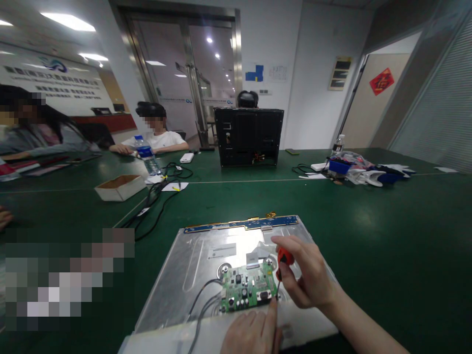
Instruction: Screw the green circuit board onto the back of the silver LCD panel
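My right hand is closed around the red and black handle of a screwdriver. Its thin shaft points down to the lower right corner of a green circuit board. At that same corner rests the outstretched index finger of my left hand; the other fingers are partly bent, and I see nothing held in them. The board lies on a silvery metal display panel, with a flat ribbon at its top edge and dark cables on its left. Along the panel's far edge runs a narrow blue circuit strip.
Across the green table stands a black monitor casing. Left of it are a cardboard box, a water bottle and black cables. Gloves and blue trays lie right. Several people sit around the table.
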Demonstrator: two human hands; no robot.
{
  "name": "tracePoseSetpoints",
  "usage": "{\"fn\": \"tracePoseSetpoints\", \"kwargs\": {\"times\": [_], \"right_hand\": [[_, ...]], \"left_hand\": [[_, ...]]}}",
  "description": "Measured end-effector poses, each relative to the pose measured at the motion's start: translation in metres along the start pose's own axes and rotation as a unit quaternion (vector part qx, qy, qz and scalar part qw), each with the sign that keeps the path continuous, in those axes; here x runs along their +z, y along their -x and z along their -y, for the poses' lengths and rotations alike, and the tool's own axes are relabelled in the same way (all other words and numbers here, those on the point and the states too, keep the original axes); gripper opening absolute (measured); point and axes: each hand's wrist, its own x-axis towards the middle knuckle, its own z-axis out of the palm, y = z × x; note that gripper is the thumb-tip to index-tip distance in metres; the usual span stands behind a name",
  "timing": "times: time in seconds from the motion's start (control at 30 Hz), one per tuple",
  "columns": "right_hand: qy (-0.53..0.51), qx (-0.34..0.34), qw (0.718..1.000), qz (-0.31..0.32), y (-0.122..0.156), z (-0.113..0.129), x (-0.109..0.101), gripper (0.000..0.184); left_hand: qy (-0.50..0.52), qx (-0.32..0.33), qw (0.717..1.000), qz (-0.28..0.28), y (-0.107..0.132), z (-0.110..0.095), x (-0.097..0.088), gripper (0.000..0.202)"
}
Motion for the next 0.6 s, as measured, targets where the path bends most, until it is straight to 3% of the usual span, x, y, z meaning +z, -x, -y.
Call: {"fn": "tracePoseSetpoints", "kwargs": {"times": [0.4, 0.6], "right_hand": [[0.024, -0.010, 0.999, -0.025, 0.0022, -0.0019, 0.0065, 0.029], [0.009, -0.015, 1.000, -0.019, 0.0019, -0.0014, 0.0051, 0.030]], "left_hand": [[-0.003, 0.003, 1.000, 0.026, 0.0058, -0.0001, 0.0022, 0.043], [-0.001, 0.000, 1.000, 0.009, 0.0040, -0.0004, 0.0018, 0.043]]}}
